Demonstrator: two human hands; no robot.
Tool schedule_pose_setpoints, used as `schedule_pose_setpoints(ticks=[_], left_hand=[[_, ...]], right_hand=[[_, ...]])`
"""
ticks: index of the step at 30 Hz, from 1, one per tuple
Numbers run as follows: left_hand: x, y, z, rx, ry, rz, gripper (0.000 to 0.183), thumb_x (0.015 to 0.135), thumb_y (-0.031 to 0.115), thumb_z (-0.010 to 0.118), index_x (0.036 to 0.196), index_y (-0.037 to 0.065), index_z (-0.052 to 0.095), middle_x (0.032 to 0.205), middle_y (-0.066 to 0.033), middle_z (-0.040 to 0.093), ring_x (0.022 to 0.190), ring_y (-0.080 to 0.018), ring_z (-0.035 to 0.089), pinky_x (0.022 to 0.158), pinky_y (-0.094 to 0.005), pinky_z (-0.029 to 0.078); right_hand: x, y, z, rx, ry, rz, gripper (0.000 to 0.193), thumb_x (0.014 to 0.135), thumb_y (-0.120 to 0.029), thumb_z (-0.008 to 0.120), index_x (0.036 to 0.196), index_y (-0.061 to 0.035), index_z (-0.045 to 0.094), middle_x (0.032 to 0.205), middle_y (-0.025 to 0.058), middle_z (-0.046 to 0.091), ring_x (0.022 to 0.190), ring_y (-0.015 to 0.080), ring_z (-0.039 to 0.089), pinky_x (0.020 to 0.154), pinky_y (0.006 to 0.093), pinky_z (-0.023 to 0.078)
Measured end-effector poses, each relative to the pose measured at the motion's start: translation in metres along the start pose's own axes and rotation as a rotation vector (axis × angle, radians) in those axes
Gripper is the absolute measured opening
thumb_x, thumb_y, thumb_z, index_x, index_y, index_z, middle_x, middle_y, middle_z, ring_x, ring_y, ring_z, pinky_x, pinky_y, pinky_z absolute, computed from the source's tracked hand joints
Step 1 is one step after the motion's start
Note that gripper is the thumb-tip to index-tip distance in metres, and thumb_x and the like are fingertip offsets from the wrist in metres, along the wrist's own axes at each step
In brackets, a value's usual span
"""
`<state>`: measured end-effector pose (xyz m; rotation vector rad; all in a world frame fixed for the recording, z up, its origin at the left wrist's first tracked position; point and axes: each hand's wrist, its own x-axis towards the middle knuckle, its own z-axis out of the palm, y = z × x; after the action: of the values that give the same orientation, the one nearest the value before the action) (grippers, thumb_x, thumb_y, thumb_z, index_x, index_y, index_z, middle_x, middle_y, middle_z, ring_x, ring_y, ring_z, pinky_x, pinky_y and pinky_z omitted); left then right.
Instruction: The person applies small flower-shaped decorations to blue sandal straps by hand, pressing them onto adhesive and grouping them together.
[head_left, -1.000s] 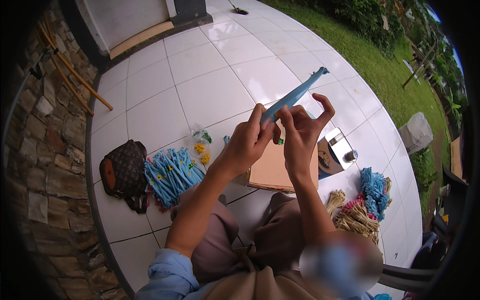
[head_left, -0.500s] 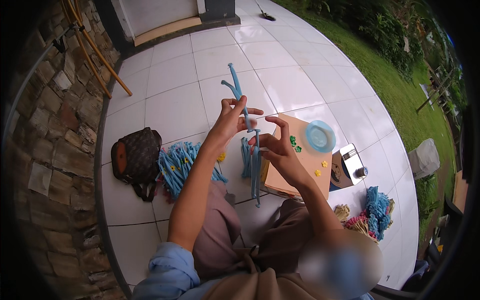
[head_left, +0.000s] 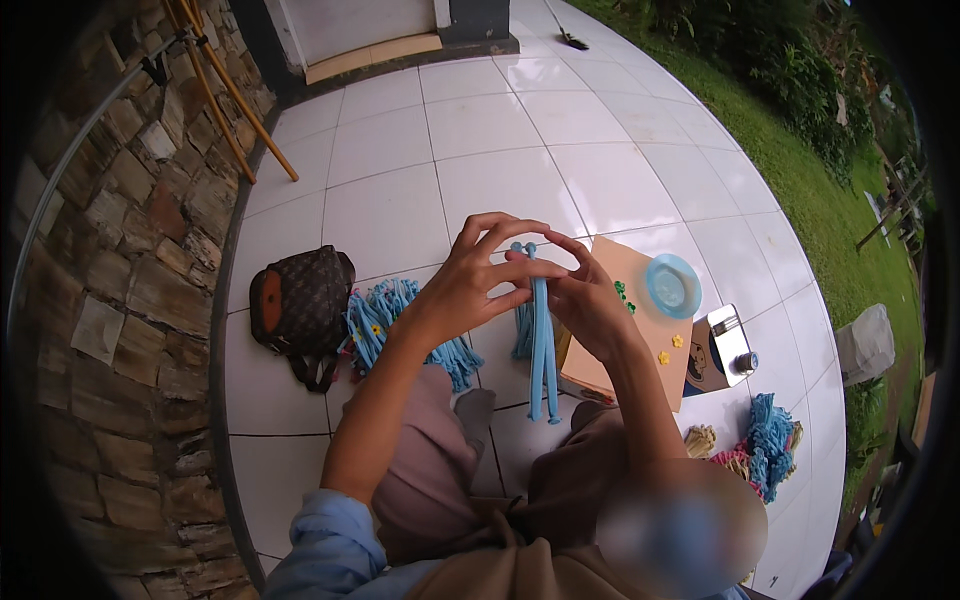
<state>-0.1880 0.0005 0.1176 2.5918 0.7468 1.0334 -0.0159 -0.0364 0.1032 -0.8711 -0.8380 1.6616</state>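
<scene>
Light-blue fabric cords with knotted ends hang down in front of me. Both hands meet at their upper end, fingertips close together. My left hand reaches across from the left with its fingers bent and pinching at the cords. My right hand grips them from the right, its thumb and index beside the knots. The fingers partly hide where the cords are held. Behind the hanging cords lies a small bundle of similar blue cords.
A cardboard box carries green flower pieces, yellow flower pieces and a blue dish. A metal tin stands beside it. Left are a pile of blue cords and a dark bag; right, more bundles.
The cords, stretched upward between separated hands before, now hang doubled below them. My hands have come together, and the left hand has turned over toward the right. The view has shifted slightly.
</scene>
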Motion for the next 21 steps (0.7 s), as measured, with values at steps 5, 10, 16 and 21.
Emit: schedule_pose_setpoints(ticks=[5,10,16,21], left_hand=[[0.004,-0.015,0.003,-0.029,0.178,0.067,0.018,0.077,0.011,0.063,0.095,0.012,0.063,0.095,-0.0018,0.061,0.096,-0.018,0.054,0.085,-0.0317,0.046],[0.003,-0.013,0.008,-0.608,0.21,-0.46,0.026,0.094,0.021,0.042,0.084,0.0,0.054,0.058,-0.0012,0.049,0.055,-0.0058,0.05,0.053,-0.0184,0.039],[0.002,-0.004,0.015,-0.651,0.076,-0.556,0.026,0.094,0.023,0.043,0.087,0.002,0.057,0.057,0.0024,0.041,0.053,-0.0041,0.038,0.048,-0.0196,0.032],[0.005,-0.006,0.023,-0.691,-0.049,-0.585,0.027,0.094,0.025,0.044,0.092,0.003,0.059,0.064,0.0018,0.048,0.061,-0.005,0.043,0.057,-0.0195,0.038]], right_hand=[[-0.005,-0.003,0.012,-0.084,-0.01,0.022,0.054,0.083,-0.004,0.052,0.13,-0.0043,0.025,0.108,0.0179,0.054,0.1,0.0218,0.054,0.088,0.0338,0.045],[-0.016,-0.014,0.023,-0.491,0.066,-0.277,0.054,0.081,-0.006,0.059,0.128,-0.0039,0.033,0.116,0.0133,0.047,0.095,0.0177,0.054,0.078,0.0286,0.047],[-0.024,-0.018,0.035,-0.343,0.152,-0.575,0.043,0.082,-0.009,0.062,0.118,-0.0013,0.042,0.107,0.0107,0.048,0.08,0.0133,0.054,0.06,0.0218,0.045],[-0.023,-0.02,0.021,-0.244,0.23,-0.667,0.017,0.085,-0.007,0.056,0.097,0.0019,0.048,0.083,0.0103,0.056,0.067,0.0137,0.056,0.054,0.0218,0.045]])
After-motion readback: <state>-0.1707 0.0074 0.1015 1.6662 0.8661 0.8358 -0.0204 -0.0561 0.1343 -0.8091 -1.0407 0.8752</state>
